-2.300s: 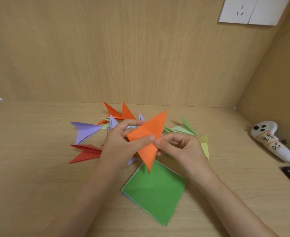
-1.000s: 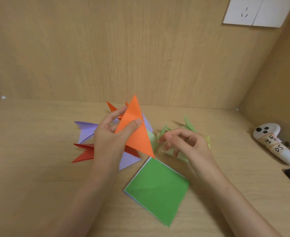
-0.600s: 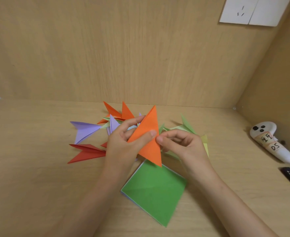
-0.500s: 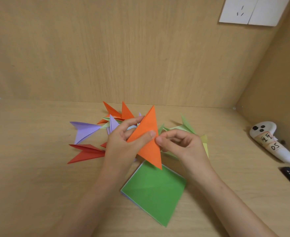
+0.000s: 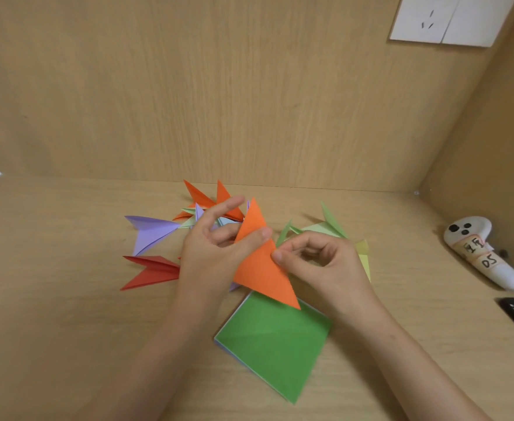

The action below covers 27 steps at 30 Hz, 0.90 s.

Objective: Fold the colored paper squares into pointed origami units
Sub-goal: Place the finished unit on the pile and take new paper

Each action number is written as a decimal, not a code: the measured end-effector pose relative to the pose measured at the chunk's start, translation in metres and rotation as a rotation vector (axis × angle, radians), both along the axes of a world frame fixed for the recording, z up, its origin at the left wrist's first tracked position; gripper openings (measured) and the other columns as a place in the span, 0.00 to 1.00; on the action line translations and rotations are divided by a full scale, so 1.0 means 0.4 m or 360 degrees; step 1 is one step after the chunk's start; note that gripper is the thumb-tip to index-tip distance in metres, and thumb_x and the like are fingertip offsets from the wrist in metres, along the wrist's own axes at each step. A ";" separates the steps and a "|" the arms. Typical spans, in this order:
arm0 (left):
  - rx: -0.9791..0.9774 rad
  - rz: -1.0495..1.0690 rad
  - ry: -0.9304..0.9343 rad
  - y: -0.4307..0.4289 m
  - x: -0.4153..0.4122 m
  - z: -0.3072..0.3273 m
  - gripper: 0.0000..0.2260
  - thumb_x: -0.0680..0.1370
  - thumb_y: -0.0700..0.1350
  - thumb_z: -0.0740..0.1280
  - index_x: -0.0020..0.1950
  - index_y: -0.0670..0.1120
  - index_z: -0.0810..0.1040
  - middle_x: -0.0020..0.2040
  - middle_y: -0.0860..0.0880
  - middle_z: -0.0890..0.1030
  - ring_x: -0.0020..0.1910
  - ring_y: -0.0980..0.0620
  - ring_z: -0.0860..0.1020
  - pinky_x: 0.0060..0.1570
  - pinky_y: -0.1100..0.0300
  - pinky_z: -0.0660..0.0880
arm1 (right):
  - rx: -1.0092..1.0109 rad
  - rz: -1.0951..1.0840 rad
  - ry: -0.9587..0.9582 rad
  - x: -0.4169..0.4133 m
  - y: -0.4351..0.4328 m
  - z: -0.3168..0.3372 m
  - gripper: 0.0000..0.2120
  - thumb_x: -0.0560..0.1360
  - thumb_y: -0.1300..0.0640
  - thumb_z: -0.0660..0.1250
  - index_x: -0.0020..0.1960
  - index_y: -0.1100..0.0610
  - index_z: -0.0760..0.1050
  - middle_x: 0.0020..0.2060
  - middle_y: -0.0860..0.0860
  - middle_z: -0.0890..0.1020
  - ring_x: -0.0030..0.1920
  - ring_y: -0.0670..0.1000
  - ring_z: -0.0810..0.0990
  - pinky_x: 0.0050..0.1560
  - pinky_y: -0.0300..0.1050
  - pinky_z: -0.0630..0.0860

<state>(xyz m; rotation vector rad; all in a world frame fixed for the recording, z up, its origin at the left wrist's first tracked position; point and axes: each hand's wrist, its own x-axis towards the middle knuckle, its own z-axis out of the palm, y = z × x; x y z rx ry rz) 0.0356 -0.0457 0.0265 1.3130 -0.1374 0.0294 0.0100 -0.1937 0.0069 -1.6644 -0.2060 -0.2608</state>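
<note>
Orange paper (image 5: 260, 264), folded into a long triangle, is held off the desk (image 5: 67, 329) just above the far corner of the green square (image 5: 274, 344), its lower tip overlapping that corner. Left hand (image 5: 213, 253) pinches the triangle's upper part, thumb pressed on the front and fingers behind, forefinger stretched out; right hand (image 5: 325, 262), fingers curled, pinches the triangle's right edge with thumb and forefinger. Green square is the top sheet of a thin stack lying cornerwise on the desk. Beyond it and to its left lie a red pointed unit (image 5: 151, 270) and a purple pointed unit (image 5: 151, 230); straight beyond, orange units (image 5: 201, 194); beyond and to its right, pale green units (image 5: 330, 221). Well to the right of the square lies a white controller (image 5: 474, 247) with a handwritten label, and high on the wooden wall beyond, a white wall socket (image 5: 425, 19)
</note>
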 end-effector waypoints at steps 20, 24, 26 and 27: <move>-0.0271 0.0208 -0.0061 0.049 0.039 -0.008 0.20 0.71 0.40 0.72 0.61 0.52 0.74 0.38 0.55 0.83 0.39 0.57 0.78 0.47 0.58 0.72 | -0.0148 0.0025 0.0095 -0.010 0.001 0.004 0.09 0.69 0.64 0.75 0.34 0.54 0.81 0.29 0.47 0.80 0.32 0.45 0.74 0.35 0.35 0.71; -0.0134 0.0152 -0.0135 0.033 0.027 -0.010 0.19 0.72 0.38 0.71 0.61 0.49 0.75 0.39 0.52 0.84 0.41 0.55 0.80 0.51 0.62 0.76 | 0.0208 -0.0088 0.0087 0.001 -0.005 0.010 0.06 0.69 0.67 0.73 0.36 0.58 0.81 0.29 0.49 0.81 0.29 0.44 0.76 0.33 0.33 0.72; -0.0066 0.0090 -0.0167 0.022 0.024 -0.012 0.18 0.73 0.38 0.70 0.62 0.47 0.75 0.42 0.50 0.84 0.41 0.58 0.81 0.46 0.67 0.76 | 0.0331 -0.0105 0.0099 0.002 -0.012 0.017 0.02 0.70 0.68 0.70 0.39 0.65 0.79 0.27 0.50 0.80 0.26 0.44 0.75 0.30 0.34 0.73; -0.0019 0.0057 -0.0172 0.017 0.023 -0.012 0.17 0.73 0.37 0.70 0.61 0.46 0.75 0.44 0.49 0.84 0.41 0.59 0.81 0.44 0.69 0.76 | 0.0354 -0.0111 0.0106 0.001 -0.014 0.019 0.02 0.70 0.68 0.70 0.39 0.66 0.78 0.26 0.50 0.80 0.25 0.44 0.75 0.29 0.34 0.73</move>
